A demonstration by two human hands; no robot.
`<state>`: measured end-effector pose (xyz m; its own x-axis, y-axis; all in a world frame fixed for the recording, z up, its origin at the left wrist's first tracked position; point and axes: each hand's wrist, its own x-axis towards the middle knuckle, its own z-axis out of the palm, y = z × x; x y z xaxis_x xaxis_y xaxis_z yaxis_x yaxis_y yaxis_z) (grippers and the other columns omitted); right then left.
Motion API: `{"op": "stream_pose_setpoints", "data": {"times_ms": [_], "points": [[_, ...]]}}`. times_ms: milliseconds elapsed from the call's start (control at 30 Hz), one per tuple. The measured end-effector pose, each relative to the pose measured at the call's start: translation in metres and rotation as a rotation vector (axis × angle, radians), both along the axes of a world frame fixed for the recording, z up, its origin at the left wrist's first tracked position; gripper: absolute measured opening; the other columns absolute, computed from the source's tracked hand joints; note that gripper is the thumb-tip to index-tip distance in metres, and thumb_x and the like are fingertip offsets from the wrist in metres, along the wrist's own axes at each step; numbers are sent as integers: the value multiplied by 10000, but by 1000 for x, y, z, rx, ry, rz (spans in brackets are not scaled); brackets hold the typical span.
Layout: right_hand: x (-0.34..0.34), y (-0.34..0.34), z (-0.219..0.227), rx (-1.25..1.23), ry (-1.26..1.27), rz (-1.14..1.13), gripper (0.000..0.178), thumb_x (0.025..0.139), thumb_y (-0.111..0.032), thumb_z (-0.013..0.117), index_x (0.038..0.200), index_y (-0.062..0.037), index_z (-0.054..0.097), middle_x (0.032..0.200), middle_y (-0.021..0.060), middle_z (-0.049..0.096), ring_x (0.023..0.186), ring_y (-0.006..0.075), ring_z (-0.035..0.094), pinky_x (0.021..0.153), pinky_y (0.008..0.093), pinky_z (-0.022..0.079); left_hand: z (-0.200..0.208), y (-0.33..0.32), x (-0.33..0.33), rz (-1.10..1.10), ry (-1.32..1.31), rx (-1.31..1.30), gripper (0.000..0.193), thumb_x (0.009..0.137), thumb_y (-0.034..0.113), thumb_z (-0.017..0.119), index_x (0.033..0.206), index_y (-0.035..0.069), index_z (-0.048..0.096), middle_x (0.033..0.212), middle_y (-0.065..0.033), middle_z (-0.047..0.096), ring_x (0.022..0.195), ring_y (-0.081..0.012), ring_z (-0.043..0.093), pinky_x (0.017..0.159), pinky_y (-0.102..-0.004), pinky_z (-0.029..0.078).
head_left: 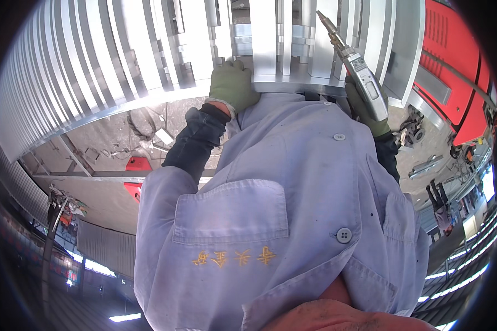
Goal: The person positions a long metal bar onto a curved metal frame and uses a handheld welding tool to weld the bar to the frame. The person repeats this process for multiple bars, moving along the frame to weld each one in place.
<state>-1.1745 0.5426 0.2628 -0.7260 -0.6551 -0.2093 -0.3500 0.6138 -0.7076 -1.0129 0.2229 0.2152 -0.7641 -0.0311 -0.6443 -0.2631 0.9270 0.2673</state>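
Note:
My left hand (232, 87), in a green glove, rests at the near edge of a slatted silver metal frame (301, 83). Its fingers curl over that edge, and the fingertips are hidden. In my right hand (376, 117), also gloved in green, is a welding gun (364, 80) with a grey body and a brass-coloured front. The gun tilts up and to the left, so its narrow tip lies over the slats (321, 41), which run away from me. I cannot tell whether the tip touches them.
To the right stands a red machine (453, 55) with vents, a cable crossing its front. A wheeled item (417, 132) and metal pieces (425, 165) lie on the floor there. At left are a metal bar (94, 175), red objects (137, 164) and scattered scraps (164, 136).

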Motion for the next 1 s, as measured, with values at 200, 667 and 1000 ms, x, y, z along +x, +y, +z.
{"op": "stream_pose_setpoints", "data": {"times_ms": [200,667,1000], "points": [[-3,-7,-1,-28,-81,-4,346,969,-80,768,1300,-8,697,1131,90,771,1014,160,735,888,324,581,0,0,-3,-47,-39,-7,477,823,453,740,1128,88,788,1176,-151,685,1142,-317,667,941,-442,563],[8,-16,-20,-101,-245,-13,584,923,-157,791,1452,1,600,1207,161,744,1061,250,757,920,340,598,-4,24,-7,-193,82,57,636,953,118,598,1561,278,505,1046,-114,727,944,-296,742,787,-443,577],[6,-19,-16,-126,-276,-62,483,968,-80,778,1412,21,619,1148,73,766,1021,115,717,899,301,584,-26,35,-19,-84,-108,155,456,1076,231,482,1511,290,605,1209,-90,773,1113,-326,751,945,-451,563]]}}
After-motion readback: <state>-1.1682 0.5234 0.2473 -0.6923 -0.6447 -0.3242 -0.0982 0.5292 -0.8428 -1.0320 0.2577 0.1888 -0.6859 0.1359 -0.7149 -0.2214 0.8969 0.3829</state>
